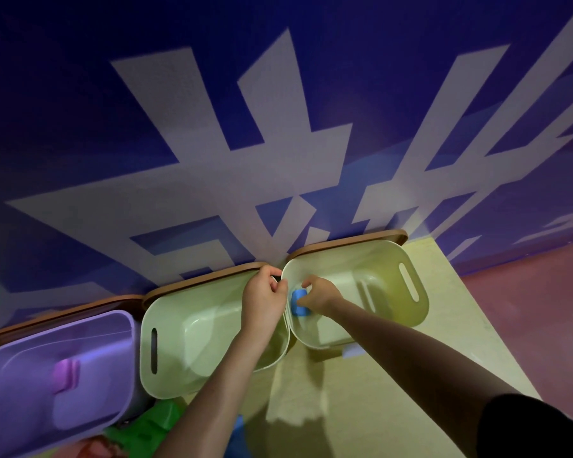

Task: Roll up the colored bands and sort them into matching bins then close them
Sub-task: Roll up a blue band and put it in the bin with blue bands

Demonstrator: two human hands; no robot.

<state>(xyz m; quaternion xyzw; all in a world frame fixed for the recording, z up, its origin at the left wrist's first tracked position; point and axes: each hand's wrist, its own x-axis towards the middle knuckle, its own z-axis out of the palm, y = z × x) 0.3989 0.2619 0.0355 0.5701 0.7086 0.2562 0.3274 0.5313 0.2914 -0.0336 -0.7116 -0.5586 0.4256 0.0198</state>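
Blue roll: rolled blue band point(299, 303), inside right bin near its left wall, pinched by right hand
Right hand: point(320, 295) reaches down into right bin, thumb and fingers curled round the blue roll; forearm comes in from lower right, black sleeve point(536, 428) at frame edge
Left hand: point(263, 297) over the gap between middle and right bins, fingers curled, tips pinching at the rim where the two bins meet; cannot tell exactly which rim or what it grips
Right bin: pale cream-green point(394, 256), open, slot handle on its right wall, blue roll is the only thing seen in it
Middle bin: pale green point(166, 312), open, slot handle on left wall, touching right bin at the rim; left forearm crosses over it
Purple bin: point(113, 325) far left, open, a purple roll point(66, 375) lying inside
Lids: brown lids point(205, 279) stand behind the bins, leaning on the wall, one behind each bin
Wall: dark blue with large pale grey shapes point(212, 160), right behind the bins
Surface: pale yellow mat point(444, 309) under the bins, pinkish floor point(526, 309) to the right
Other: green stuff point(146, 431) below the purple bin, blurred; a blue scrap point(240, 428) near bottom centre, too blurred to tell
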